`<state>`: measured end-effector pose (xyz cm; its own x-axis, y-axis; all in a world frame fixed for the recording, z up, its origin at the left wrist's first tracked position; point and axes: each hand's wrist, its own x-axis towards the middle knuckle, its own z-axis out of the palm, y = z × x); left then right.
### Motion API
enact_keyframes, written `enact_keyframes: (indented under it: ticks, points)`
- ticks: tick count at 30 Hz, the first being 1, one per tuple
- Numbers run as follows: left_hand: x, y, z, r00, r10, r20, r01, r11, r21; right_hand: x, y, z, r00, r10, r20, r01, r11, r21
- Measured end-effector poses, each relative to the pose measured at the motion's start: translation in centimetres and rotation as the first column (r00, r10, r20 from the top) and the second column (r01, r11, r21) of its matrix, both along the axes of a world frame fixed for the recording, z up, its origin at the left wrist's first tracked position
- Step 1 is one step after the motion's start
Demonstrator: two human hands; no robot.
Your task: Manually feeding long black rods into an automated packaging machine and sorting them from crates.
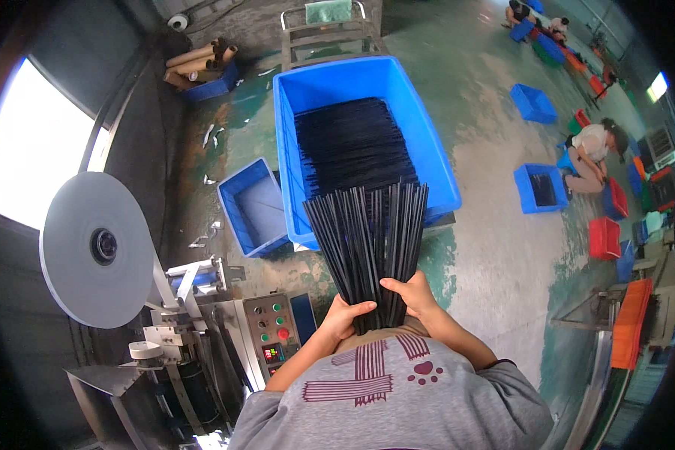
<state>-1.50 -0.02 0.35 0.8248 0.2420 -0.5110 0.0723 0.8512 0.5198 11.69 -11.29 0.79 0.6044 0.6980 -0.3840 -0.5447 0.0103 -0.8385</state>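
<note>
A fanned bundle of thin black rods (pixel 371 242) is gripped near its lower end, close to my body. My left hand (pixel 343 319) wraps the bundle's left side, thumb lying across the front. On the right side my right hand (pixel 413 295) holds it the same way, thumb pointing inward. The far ends of the rods spread out over the near rim of a large blue plastic bin (pixel 427 140). Inside that bin lies a dense layer of similar black rods (pixel 354 143), roughly side by side. The fingers behind the bundle are hidden.
A machine with a large white reel (pixel 95 247) and a button control panel (pixel 270 326) stands left. A smaller blue crate (pixel 253 205) sits beside the bin. Cardboard tubes (pixel 202 62) and a cart (pixel 326 34) are beyond. A seated person (pixel 593 152) works at right near blue crates (pixel 540 188).
</note>
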Motion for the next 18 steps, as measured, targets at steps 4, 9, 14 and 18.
enact_keyframes:
  ticks: [4,9,14,18]
  points:
    - [0.5,-0.1,0.5,0.999,-0.033,-0.036,0.036,0.995,0.091,0.3,-0.8,-0.7,0.999,0.037,-0.009,-0.036,0.997,0.070]
    - [0.0,0.4,0.3,1.000,-0.006,0.017,0.007,1.000,-0.025,0.9,-2.0,-1.2,0.993,0.062,-0.104,-0.042,0.982,0.182]
    - [-0.4,0.6,-0.8,0.999,-0.039,-0.016,0.039,0.999,-0.021,1.2,-3.0,-1.6,0.979,0.043,-0.199,0.013,0.963,0.268]
    - [-0.6,0.5,-0.8,0.998,-0.060,0.034,0.061,0.997,-0.039,1.5,-3.4,-1.8,0.979,0.073,-0.191,-0.011,0.952,0.305]
